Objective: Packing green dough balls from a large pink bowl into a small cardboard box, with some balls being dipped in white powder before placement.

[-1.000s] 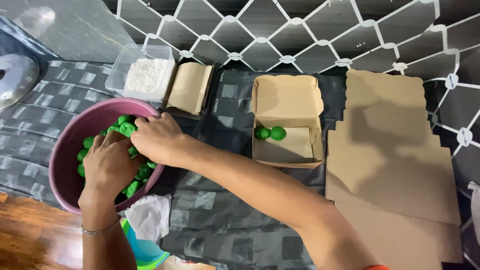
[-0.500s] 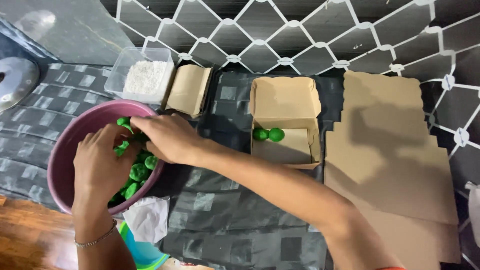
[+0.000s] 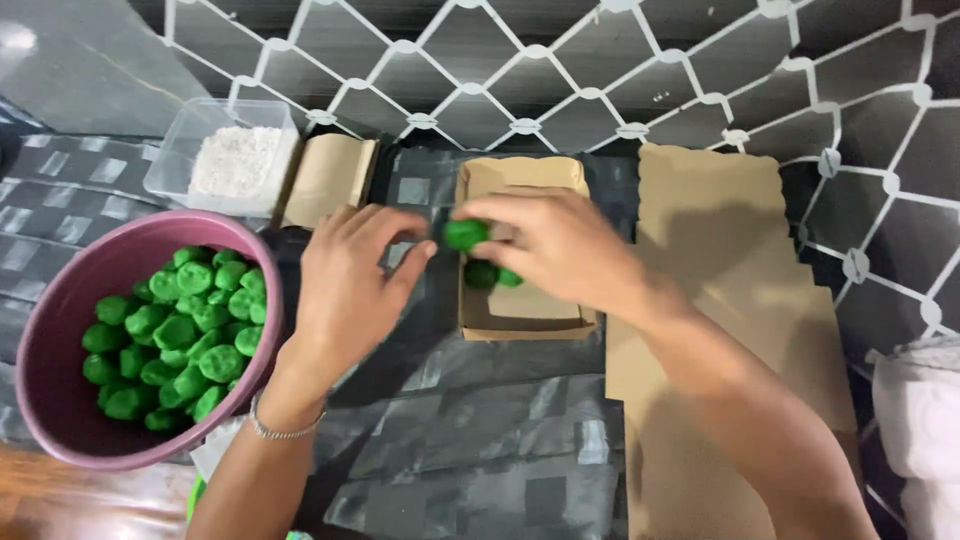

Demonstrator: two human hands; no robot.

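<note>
right hand (image 3: 560,250) grip pinching green ball (image 3: 466,234) over cardboard box (image 3: 520,322) | left hand (image 3: 350,280) spread, empty, beside

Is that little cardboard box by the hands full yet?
No. The cardboard box holds only a few green balls; most of its floor is bare.

Both your hands are out of the pink bowl (image 3: 60,330) now. Your right hand (image 3: 560,245) carries a green ball (image 3: 465,234) over the open cardboard box (image 3: 520,325), and your left hand (image 3: 350,285) hangs between bowl and box.

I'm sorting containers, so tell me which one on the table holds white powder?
The clear plastic tub at the back left; the pink bowl holds green balls.
</note>
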